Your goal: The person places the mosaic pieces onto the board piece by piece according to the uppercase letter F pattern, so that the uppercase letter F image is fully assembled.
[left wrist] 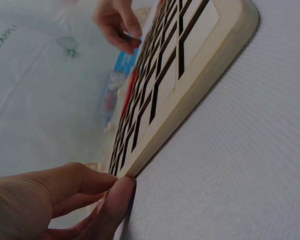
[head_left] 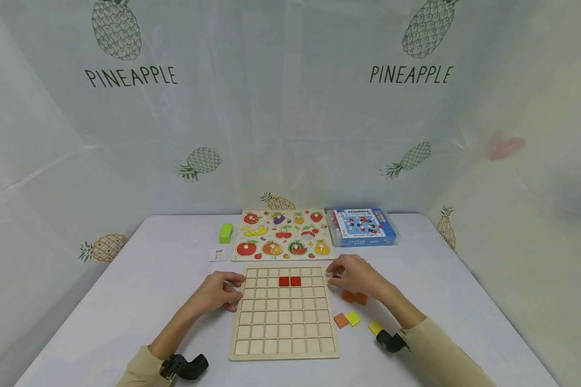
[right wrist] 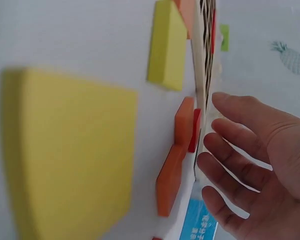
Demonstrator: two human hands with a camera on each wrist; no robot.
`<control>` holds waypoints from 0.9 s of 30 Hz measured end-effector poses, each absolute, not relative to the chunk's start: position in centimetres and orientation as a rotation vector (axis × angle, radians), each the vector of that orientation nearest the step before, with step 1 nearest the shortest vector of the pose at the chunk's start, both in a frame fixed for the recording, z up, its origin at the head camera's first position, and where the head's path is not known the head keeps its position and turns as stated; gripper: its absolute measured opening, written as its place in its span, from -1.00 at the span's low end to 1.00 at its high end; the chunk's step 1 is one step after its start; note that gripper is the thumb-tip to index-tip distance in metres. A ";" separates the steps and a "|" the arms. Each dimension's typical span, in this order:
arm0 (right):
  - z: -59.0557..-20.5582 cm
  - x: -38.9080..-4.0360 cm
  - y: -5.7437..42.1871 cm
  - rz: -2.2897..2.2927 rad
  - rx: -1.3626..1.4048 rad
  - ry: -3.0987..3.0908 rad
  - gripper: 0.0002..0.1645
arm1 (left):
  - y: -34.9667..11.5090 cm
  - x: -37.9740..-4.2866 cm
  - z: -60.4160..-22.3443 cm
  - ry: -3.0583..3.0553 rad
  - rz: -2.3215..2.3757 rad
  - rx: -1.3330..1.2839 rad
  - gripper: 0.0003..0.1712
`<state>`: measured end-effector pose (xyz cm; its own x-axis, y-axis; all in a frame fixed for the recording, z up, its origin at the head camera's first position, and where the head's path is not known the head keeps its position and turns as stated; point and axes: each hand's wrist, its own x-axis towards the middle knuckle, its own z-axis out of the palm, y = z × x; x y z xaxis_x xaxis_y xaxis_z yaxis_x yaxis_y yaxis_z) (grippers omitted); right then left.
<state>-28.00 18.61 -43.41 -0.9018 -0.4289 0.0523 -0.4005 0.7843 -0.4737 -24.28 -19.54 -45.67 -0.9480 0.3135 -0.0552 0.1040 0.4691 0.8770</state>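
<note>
A wooden grid board lies flat, with two red square tiles side by side in its second row from the back. The left hand holds the board's left edge; in the left wrist view, thumb and fingertip meet at its rim. The right hand hovers just beyond the board's right edge, fingers bent and spread. Its palm shows bare in the right wrist view. A red tile lies close by its fingertips, behind two orange tiles, and is mostly covered by the hand in the head view.
An orange tile and yellow tiles lie right of the board. Behind it are a fruit puzzle board and a blue box. A green block and small card lie at back left.
</note>
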 end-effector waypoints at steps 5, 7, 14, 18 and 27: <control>-43.8 -27.8 19.5 -0.727 -0.651 2.931 -0.67 | -19.5 -24.4 -45.6 2.503 1.470 0.362 -0.49; -43.9 -27.7 19.7 -0.713 -0.648 2.935 -0.67 | -19.5 -24.4 -45.6 2.502 1.465 0.353 -0.50; -44.3 -27.6 20.1 -0.687 -0.626 2.945 -0.69 | -19.5 -24.3 -45.9 2.521 1.436 0.343 -0.50; -44.4 -27.5 20.4 -0.668 -0.640 2.958 -0.71 | -19.4 -24.4 -46.0 2.518 1.444 0.332 -0.50; -44.2 -27.6 20.7 -0.706 -0.724 2.939 -0.72 | -19.4 -24.4 -45.9 2.537 1.438 0.340 -0.51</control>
<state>-27.59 20.70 -44.19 -0.8909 -0.4482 0.0738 -0.4328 0.7883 -0.4372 -24.38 -19.39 -45.86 -0.9523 0.2983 -0.0642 0.0982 0.4988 0.8611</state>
